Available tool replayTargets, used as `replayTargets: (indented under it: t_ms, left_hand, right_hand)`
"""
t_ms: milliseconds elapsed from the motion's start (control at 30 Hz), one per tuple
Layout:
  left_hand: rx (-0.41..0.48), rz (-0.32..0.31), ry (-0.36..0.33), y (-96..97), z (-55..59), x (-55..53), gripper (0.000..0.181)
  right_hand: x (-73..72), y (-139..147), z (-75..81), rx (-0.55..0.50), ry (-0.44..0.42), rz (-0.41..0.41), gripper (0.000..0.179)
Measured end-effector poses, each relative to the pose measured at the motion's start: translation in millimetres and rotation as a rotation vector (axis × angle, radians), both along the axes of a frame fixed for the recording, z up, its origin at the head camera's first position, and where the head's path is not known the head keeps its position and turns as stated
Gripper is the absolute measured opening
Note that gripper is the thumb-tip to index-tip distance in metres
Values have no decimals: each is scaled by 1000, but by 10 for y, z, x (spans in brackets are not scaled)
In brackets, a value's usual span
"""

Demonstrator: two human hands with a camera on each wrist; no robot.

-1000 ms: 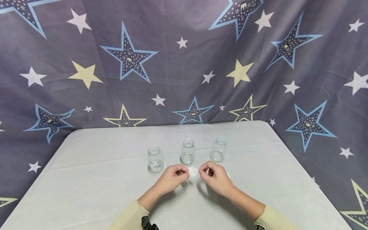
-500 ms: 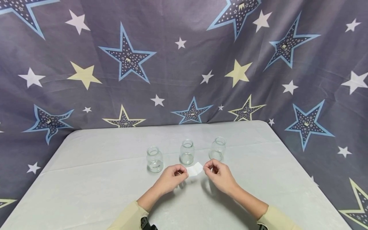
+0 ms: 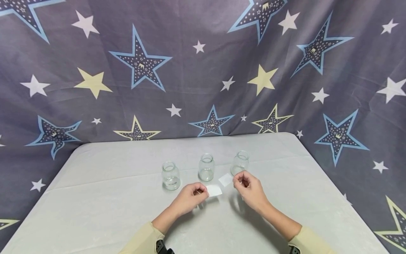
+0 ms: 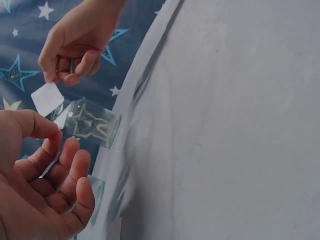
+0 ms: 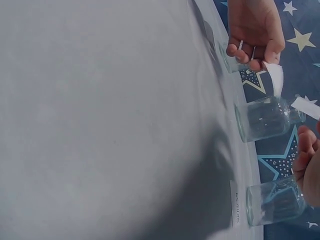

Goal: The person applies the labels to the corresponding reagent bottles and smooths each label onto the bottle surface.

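In the head view my left hand (image 3: 191,197) pinches a small white piece of paper (image 3: 214,190) between thumb and index finger. Just to its right, my right hand (image 3: 250,188) pinches a white square label (image 3: 225,179) by one corner. The two white pieces are apart. From the left wrist, the label (image 4: 47,99) appears as a flat diamond under the right fingertips. In the right wrist view the left hand's paper (image 5: 274,77) hangs slightly curved. Both hands are above the table, in front of a clear glass jar (image 3: 207,168).
A second glass jar (image 3: 171,176) with small dark print low on it stands at left. A third jar (image 3: 240,163) is behind the right hand. A white printed strip (image 5: 234,204) lies beside a jar on the pale-covered table (image 3: 111,197). Star-patterned cloth (image 3: 177,70) hangs behind.
My right hand has moved right and slightly away from the left, drawing its label off. What showed as one white piece between the hands is now two. The left hand has barely moved.
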State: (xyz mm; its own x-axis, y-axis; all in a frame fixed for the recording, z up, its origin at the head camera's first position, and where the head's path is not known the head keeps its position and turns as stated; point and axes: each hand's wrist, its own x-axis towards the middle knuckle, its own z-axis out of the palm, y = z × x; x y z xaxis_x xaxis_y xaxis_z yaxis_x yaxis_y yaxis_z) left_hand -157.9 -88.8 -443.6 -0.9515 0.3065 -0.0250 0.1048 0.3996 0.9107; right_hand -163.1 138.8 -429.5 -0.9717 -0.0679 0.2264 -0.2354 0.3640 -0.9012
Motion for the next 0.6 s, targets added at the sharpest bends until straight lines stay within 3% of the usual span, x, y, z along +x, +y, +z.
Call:
replayTargets:
  t_ms: [267, 600]
  left_hand:
    - [-92, -40, -20, 63, -44, 28, 8]
    - [-319, 26, 95, 106, -94, 47, 5]
  right_hand:
    - [-2, -3, -26, 19, 12, 0, 4]
    - [13, -24, -53, 62, 4, 3, 6]
